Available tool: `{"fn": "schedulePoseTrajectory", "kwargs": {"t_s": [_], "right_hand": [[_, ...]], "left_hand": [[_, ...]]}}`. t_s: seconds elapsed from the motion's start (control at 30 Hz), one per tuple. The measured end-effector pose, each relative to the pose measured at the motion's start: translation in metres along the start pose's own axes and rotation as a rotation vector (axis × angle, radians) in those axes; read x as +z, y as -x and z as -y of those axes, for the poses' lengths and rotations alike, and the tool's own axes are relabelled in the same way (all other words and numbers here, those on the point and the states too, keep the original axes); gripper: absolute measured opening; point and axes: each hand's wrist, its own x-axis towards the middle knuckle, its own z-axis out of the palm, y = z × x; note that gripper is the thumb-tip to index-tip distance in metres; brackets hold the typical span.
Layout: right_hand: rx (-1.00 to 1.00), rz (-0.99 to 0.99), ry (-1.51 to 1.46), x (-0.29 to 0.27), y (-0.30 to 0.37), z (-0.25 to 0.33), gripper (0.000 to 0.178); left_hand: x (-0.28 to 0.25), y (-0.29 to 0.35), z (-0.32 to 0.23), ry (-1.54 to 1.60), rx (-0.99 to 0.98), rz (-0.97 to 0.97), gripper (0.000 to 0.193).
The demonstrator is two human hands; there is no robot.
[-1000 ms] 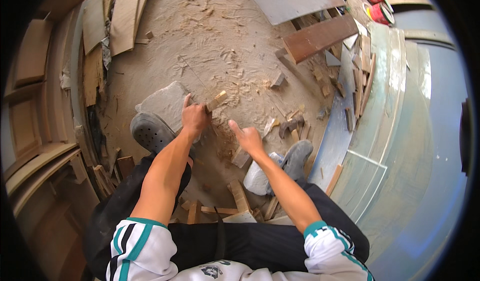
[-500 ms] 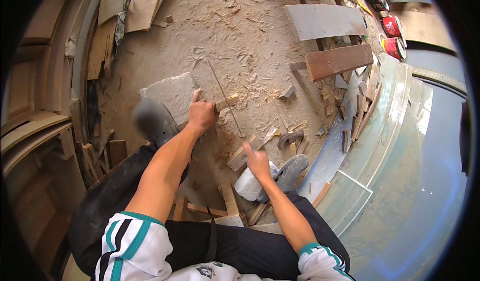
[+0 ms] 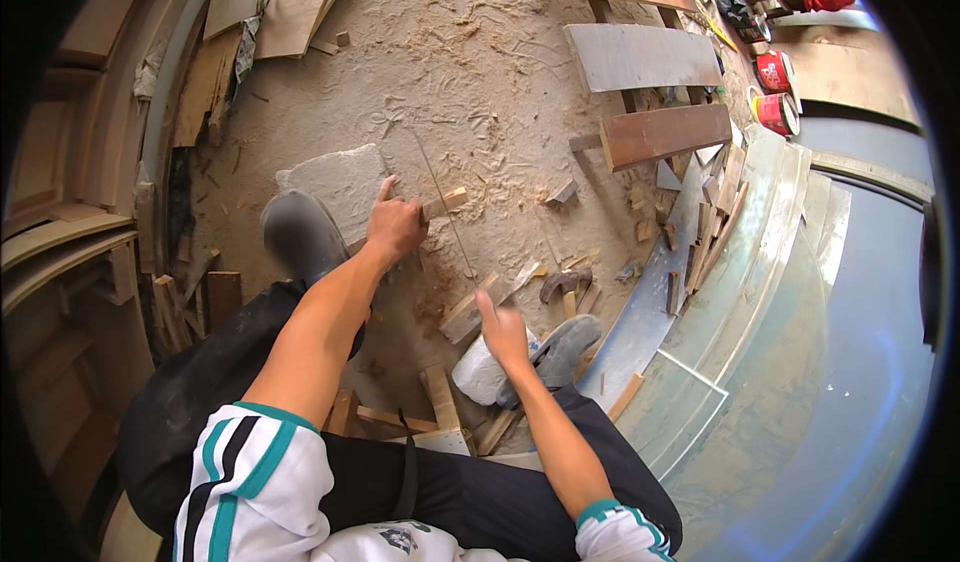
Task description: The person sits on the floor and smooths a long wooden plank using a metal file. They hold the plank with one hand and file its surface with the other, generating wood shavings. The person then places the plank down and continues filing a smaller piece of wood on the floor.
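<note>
Clamped in the left hand [image 3: 395, 230] is a short pale wooden block [image 3: 444, 203], held just above the sawdust-covered ground beside a flat grey stone slab [image 3: 335, 184]. Nothing is gripped by the right hand [image 3: 503, 330], its fingers loosely spread, near a rough white stone [image 3: 478, 372].

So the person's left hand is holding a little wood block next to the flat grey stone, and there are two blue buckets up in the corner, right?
Nearly. The buckets in the top right corner are red, not blue; the head view shows that. The rest holds: the left hand grips a little wood block next to the flat grey stone.
</note>
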Motion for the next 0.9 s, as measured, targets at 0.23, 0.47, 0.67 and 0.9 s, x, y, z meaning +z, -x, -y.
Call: {"fn": "schedulePoseTrajectory", "kwargs": {"t_s": [0.23,0.47,0.67,0.9], "right_hand": [[0.058,-0.052,0.250,-0.006,0.019,-0.058,0.080],[0.171,0.102,0.062,-0.029,0.018,-0.043,0.083],[0.288,0.123,-0.137,-0.041,0.020,-0.041,0.075],[0.288,0.179,-0.378,-0.069,0.046,0.016,0.063]], "left_hand": [[0.005,-0.002,0.001,0.029,0.007,-0.065,0.017],[0.006,0.004,0.004,0.020,-0.005,-0.041,0.017],[-0.009,0.001,-0.013,-0.011,-0.029,0.084,0.021],[0.005,0.026,-0.014,-0.246,-0.002,-0.068,0.070]]}}
